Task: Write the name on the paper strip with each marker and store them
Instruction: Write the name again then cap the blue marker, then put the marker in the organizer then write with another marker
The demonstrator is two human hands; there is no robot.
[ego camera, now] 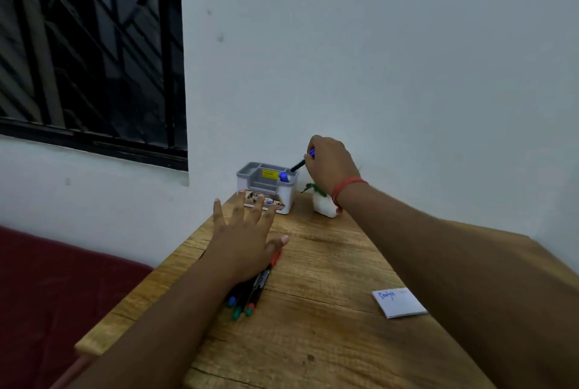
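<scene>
Left grip [247, 241] is wide, its flat fingers resting on the loose markers [250, 294] near the front of the counter [313, 341]. These lie side by side, long ways pointing away from the person. To the right sits the paper strip [399, 303] with a blue name on it. Farther back, the right grip [329, 163] pinches a blue marker [300, 164], tilted down toward the grey holder [266, 185] just to its left. One blue-capped marker [284, 176] stands inside already.
</scene>
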